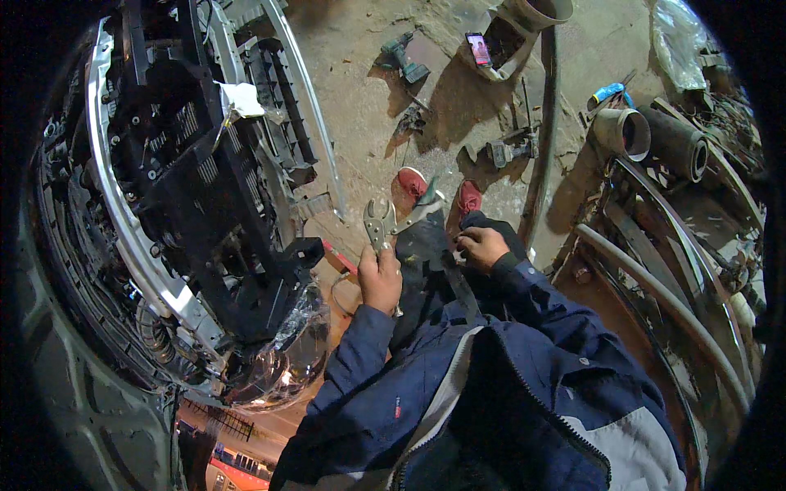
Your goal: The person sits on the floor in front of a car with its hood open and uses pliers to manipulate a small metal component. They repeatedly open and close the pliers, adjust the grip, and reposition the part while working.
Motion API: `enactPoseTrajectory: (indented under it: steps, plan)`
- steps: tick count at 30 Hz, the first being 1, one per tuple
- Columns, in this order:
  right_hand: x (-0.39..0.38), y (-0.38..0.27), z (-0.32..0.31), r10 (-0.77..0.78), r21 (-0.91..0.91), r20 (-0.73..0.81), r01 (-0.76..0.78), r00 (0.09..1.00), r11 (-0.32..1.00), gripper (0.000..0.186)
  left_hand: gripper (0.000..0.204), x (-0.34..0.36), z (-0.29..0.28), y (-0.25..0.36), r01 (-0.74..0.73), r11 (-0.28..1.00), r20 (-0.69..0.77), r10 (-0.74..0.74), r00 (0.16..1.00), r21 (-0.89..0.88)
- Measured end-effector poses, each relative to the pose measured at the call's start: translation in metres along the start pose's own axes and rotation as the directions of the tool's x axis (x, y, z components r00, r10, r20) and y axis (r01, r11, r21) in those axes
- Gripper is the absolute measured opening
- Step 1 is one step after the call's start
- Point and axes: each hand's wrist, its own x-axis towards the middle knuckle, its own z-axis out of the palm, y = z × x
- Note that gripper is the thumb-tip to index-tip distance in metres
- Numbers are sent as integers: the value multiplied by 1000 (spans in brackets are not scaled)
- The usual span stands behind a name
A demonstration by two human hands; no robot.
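Note:
My left hand (381,278) grips locking pliers (378,222), their jaws upward. The pliers touch a small metal piece (416,216) with a bent green-grey end, joined or lying against a long dark strip (454,278) that runs down toward my waist; whether the jaws clamp it I cannot tell. My right hand (481,245) is just right of the strip, fingers curled; whatever it holds, if anything, is too small to make out. My red shoes (469,196) show beyond.
A partly dismantled vehicle front (176,180) fills the left. On the floor (352,65) lie a cordless drill (397,61), another power tool (508,149), a phone (479,49) on a bucket-like object and a long pole (547,98). Scrap strips and hoses (671,295) crowd the right.

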Motion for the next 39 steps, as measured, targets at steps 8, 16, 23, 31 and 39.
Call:
enactPoseTrajectory:
  steps: [8,16,23,31,39]
  plan:
    - [10,117,-57,132,-61,-95,-138,987,989,41,34,-8,28,-63,442,810,-27,-489,872,-385]
    - [46,162,-74,201,-204,-95,-217,975,955,41,31,24,45,-117,325,861,-184,-419,889,-391]
    - [148,180,-64,-32,-357,-53,11,998,934,30,23,103,68,-180,378,777,-194,-528,827,-504]
    - [396,199,29,-257,-587,154,297,954,753,28,24,223,93,-268,166,881,-419,-366,831,-442]
    - [559,160,176,-342,-555,266,433,901,710,28,29,241,84,-237,157,844,-359,-377,854,-513]
